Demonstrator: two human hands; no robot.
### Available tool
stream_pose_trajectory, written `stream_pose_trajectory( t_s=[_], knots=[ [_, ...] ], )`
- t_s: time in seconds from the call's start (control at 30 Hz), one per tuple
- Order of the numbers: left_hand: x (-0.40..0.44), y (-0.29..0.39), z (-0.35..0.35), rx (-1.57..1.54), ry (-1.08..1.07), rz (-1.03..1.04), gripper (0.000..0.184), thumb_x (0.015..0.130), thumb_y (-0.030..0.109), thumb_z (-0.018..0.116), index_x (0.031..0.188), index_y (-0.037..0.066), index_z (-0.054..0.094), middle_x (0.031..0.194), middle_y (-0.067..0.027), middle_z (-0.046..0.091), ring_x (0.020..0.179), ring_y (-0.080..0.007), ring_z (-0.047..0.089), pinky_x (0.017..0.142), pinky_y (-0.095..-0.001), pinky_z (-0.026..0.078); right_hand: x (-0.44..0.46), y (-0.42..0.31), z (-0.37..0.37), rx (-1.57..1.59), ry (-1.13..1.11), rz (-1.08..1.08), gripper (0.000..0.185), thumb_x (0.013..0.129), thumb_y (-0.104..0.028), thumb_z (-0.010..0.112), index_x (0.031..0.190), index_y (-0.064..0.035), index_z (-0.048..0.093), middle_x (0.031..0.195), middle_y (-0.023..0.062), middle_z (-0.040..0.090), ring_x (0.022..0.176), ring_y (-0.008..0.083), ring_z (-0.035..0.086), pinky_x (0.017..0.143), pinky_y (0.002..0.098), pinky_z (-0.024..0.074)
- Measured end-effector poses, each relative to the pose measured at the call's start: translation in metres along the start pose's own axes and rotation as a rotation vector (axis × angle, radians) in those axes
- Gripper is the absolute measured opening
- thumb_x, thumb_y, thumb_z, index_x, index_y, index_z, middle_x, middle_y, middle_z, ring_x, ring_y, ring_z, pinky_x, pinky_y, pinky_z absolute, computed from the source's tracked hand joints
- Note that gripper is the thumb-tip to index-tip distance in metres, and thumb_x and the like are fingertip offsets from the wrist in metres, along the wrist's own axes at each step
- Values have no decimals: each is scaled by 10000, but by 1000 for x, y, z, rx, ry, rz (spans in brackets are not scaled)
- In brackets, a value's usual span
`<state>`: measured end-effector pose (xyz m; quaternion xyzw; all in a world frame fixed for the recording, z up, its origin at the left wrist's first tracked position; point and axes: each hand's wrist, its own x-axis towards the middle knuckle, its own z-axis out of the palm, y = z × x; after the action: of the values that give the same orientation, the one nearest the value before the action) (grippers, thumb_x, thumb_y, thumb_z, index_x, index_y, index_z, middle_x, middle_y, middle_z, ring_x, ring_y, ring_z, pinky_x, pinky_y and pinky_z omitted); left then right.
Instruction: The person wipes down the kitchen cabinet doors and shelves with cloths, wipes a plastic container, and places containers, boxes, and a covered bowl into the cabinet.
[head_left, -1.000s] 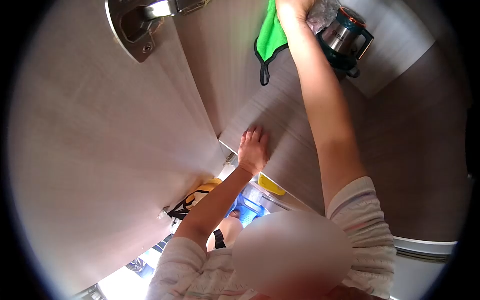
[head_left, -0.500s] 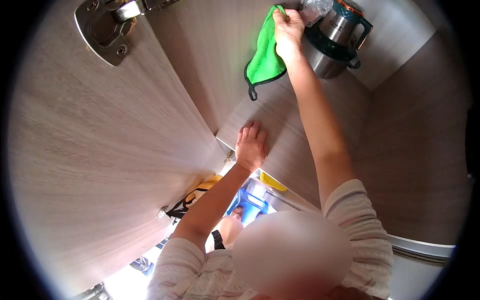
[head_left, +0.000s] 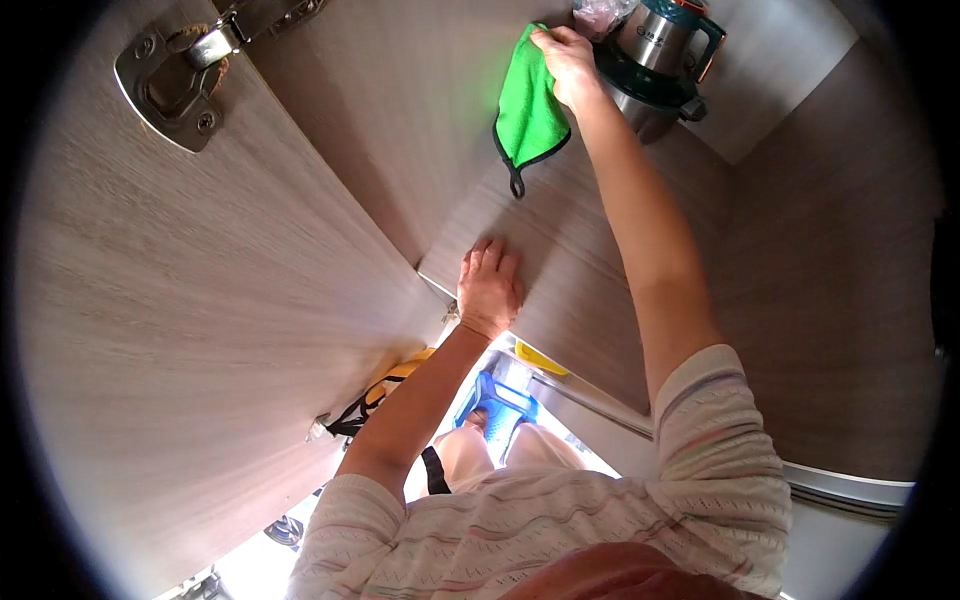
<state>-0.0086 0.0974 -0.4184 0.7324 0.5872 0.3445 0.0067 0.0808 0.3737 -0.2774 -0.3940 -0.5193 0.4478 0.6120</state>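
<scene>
The shelf (head_left: 600, 270) carries a steel-and-green appliance (head_left: 655, 45) toward its back edge, likely stowed deep for safety. Near the left edge a green cloth (head_left: 530, 105) hangs, its upper end pinched in the fingers of the right hand (head_left: 572, 65), so its looped corner dangles. By the front-left corner the left hand (head_left: 489, 290) lies flat, fingers nearly together, apparently bracing.

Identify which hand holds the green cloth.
The right hand grips the green cloth by its upper end; the left hand rests on the shelf.
</scene>
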Motion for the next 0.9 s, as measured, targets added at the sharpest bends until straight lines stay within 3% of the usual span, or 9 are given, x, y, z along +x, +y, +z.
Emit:
stream_pose_trajectory(
  t_s=[0.17, 0.27, 0.4, 0.57, 0.63, 0.73, 0.77, 0.83, 0.9],
  knots=[
    [2, 1, 0, -6, 16, 7, 353, 686, 81, 569, 1037, 60, 592, 1165, -123, 519, 1129, -309, 447, 948, -416, 366, -5, -8, 6, -49, -18, -133, 206, 795, -185, 696, 832, 7, 631, 721, 20, 609, 639, 101, 507, 599, 278, 435],
    [3, 2, -2, -1, 27, 6, 335, 692, 80, 568, 1024, 53, 596, 1164, -124, 519, 1129, -312, 448, 948, -417, 365, 9, 9, -1, -242, 60, -63, 206, 808, -181, 679, 842, 13, 619, 732, 24, 608, 636, 102, 511, 591, 274, 436],
    [2, 2, -1, 4, 19, -5, 332, 689, 82, 569, 1018, 53, 596, 1163, -124, 520, 1126, -308, 452, 947, -417, 366, -18, -16, 16, 46, -14, -142, 223, 781, -180, 694, 781, 27, 612, 685, 52, 599, 619, 120, 512, 578, 298, 438],
    [4, 4, -2, -20, 22, -14, 323, 696, 78, 569, 1017, 60, 598, 1165, -119, 521, 1130, -298, 450, 952, -416, 364, 5, 22, -4, -258, 86, -41, 182, 768, -153, 687, 783, 19, 629, 692, 69, 615, 617, 146, 533, 580, 318, 439],
    [2, 4, -1, -6, 22, -20, 323, 699, 73, 567, 1020, 63, 600, 1165, -117, 521, 1132, -297, 449, 954, -415, 363, 8, 29, -3, -261, 72, -44, 121, 808, -117, 656, 781, -7, 612, 698, -3, 576, 618, 86, 477, 567, 275, 411],
    [4, 3, -1, -7, 30, -23, 329, 707, 72, 560, 1033, 63, 600, 1165, -116, 522, 1136, -296, 447, 955, -416, 361, -21, -35, 34, -250, 178, -286, 86, 801, -62, 628, 754, -1, 589, 657, 0, 544, 611, 104, 474, 577, 271, 413],
    [3, 2, 0, -13, 26, -26, 332, 710, 73, 557, 1039, 63, 599, 1165, -115, 523, 1137, -296, 446, 956, -416, 360, -17, -48, 46, -167, 124, -570, 50, 790, -23, 603, 806, -10, 558, 673, 3, 508, 643, 117, 472, 608, 258, 414],
    [2, 1, 1, -19, 16, -9, 362, 687, 89, 576, 1045, 41, 586, 1166, -139, 511, 1138, -316, 439, 957, -428, 358, -41, -97, 77, -92, 203, -699, 137, 861, -65, 548, 741, -21, 498, 679, -20, 483, 592, 127, 469, 552, 243, 399],
    [3, 0, 1, -20, 19, 5, 373, 673, 96, 586, 1040, 27, 582, 1169, -152, 503, 1137, -328, 437, 956, -434, 359, -31, -87, 78, 45, 318, -818, 51, 815, -21, 563, 826, -27, 514, 707, -4, 485, 652, 119, 467, 606, 244, 405]
  ],
)
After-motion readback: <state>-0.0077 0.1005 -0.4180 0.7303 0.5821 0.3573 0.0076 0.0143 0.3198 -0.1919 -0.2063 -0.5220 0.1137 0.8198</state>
